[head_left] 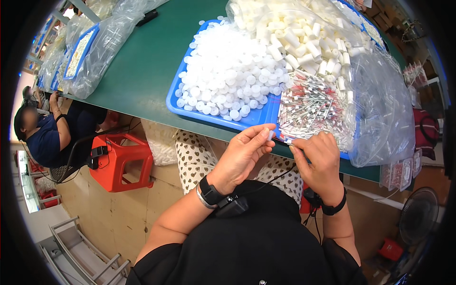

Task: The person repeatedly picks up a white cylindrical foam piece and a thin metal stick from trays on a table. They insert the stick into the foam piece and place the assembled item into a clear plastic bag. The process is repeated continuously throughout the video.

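Hands at near table edge. Left hand [244, 151] pinches small white tube [270, 135] at fingertips, raised for fitting; right hand [317, 153], fingers narrow, pinches thin red-tipped stick [288, 141] against it. Stick pile [311, 107] just beyond, within reach. White caps [228, 76] heaped left in blue tray [183, 107]; bagged tubes [304, 33] far right.

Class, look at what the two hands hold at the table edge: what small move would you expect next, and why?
Probably pushing the two parts together. The left hand pinches a small white tube and the right hand holds a thin red-tipped piece whose end nearly meets it, beside the tray of white caps.
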{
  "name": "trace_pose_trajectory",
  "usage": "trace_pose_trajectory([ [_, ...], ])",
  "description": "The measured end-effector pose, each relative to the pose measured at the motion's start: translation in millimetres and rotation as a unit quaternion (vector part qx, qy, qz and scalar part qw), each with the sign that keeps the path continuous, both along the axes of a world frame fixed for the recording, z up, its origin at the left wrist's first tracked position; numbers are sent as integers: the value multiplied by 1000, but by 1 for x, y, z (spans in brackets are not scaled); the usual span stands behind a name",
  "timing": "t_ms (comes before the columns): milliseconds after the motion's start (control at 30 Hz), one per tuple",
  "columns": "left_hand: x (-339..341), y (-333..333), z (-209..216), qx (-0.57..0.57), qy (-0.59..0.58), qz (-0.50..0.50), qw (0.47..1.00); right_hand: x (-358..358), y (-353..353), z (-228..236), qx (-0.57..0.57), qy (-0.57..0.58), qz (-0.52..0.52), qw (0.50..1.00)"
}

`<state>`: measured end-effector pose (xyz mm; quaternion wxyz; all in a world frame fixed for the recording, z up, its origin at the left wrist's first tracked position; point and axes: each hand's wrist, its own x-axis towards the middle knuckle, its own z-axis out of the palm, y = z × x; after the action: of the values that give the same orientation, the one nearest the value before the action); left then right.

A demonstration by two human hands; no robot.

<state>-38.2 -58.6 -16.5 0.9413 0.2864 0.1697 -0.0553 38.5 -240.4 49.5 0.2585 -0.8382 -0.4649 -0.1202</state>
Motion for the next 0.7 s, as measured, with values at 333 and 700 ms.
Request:
trace_pose_trajectory([
  [333, 1, 0, -3, -33, 11, -14, 999, -1, 2, -3, -6, -35, -11, 999],
  [700, 4, -1, 7, -38, 21, -12, 999, -5, -2, -1, -7, 54, -8, 998],
])
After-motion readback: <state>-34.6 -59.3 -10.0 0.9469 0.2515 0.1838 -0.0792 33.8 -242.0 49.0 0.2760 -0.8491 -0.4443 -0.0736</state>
